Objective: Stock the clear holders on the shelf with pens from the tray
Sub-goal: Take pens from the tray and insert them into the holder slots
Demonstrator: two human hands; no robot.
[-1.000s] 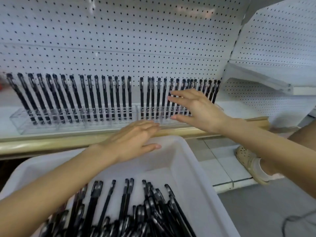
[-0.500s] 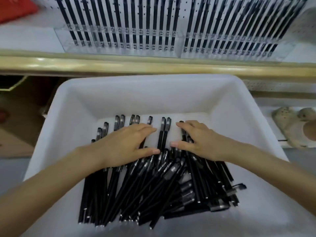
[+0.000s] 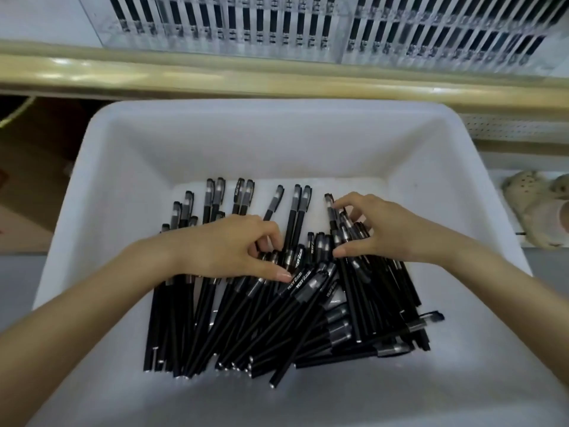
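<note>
Left hand (image 3: pixel 221 249) and right hand (image 3: pixel 385 231), flat before, now curl fingers (image 3: pixel 268 231) into pens (image 3: pixel 261 318).

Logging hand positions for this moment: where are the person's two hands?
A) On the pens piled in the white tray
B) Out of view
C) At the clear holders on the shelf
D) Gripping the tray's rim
A: the left hand and right hand both touch the black pens lying in the white tray.

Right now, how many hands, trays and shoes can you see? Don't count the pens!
hands: 2, left hand and right hand
white tray: 1
clog shoes: 2
total: 5
</note>
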